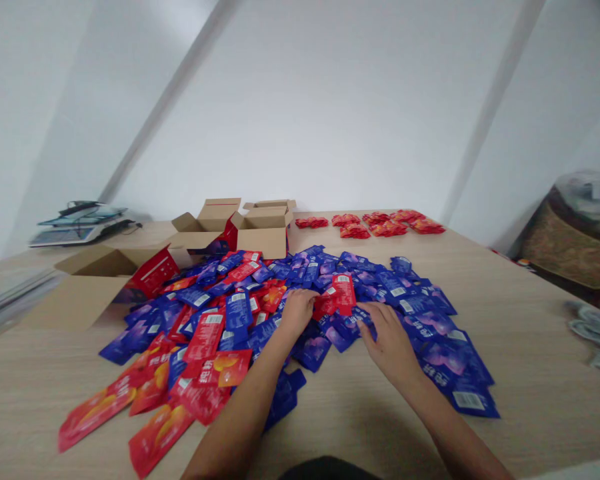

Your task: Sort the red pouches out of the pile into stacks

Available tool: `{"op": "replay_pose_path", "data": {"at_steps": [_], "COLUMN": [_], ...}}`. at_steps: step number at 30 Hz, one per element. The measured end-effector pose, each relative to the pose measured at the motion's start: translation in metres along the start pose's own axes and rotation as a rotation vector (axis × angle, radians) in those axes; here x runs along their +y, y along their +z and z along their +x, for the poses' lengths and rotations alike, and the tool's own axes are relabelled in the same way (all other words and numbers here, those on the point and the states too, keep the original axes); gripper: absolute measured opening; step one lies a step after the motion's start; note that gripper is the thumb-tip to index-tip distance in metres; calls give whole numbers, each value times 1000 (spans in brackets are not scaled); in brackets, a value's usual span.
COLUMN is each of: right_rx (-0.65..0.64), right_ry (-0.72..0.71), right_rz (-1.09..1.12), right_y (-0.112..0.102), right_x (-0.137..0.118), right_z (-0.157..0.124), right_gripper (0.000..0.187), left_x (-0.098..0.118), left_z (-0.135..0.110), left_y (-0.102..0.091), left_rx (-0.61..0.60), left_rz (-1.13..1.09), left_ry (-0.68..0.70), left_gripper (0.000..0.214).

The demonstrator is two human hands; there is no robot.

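A wide heap of red and blue foil packets lies on the table in front of me. My left hand point(299, 312) is at the middle of the heap, its fingers closed on the left end of a red packet point(324, 305). Another red packet point(345, 293) stands out just right of it, overlapping it. My right hand point(389, 337) rests low over the blue packets point(347, 328), thumb and fingers apart, with nothing seen in it. More red packets point(205, 337) are mixed into the left side, and blue ones point(443, 357) spread along the right.
Open cardboard boxes stand behind and left of the heap: a near one point(90, 287) and others point(263, 233) farther back. Small piles of red packets point(373, 225) sit at the table's back right. A scale point(83, 227) is at the far left. A brown chair point(573, 237) is at the right.
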State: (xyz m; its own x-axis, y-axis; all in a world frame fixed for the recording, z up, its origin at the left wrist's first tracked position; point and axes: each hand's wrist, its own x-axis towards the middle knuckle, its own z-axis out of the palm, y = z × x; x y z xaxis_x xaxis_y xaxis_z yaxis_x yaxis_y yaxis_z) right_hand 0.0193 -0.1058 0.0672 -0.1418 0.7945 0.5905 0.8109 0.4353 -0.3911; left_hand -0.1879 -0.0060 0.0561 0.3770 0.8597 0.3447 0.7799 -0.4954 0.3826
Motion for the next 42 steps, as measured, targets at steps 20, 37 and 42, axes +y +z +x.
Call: {"op": "replay_pose_path", "data": {"at_steps": [20,37,42], "right_rx": [-213,-253,-394], "right_ry": [399,8,-164], "right_rz": [789,-89,-296], "right_y": [53,23,54], "right_x": [-17,35,72], "right_z": [-5,36,54], "right_gripper": [37,34,51], "left_x": [56,36,34], "left_z": [-48,-60,-63], "left_y": [16,14,17], "left_rx": [167,307,265], "left_rz": [-1735,-1752,-1748], "left_ry": [-561,-766,-822], "left_gripper": [33,26,26]}}
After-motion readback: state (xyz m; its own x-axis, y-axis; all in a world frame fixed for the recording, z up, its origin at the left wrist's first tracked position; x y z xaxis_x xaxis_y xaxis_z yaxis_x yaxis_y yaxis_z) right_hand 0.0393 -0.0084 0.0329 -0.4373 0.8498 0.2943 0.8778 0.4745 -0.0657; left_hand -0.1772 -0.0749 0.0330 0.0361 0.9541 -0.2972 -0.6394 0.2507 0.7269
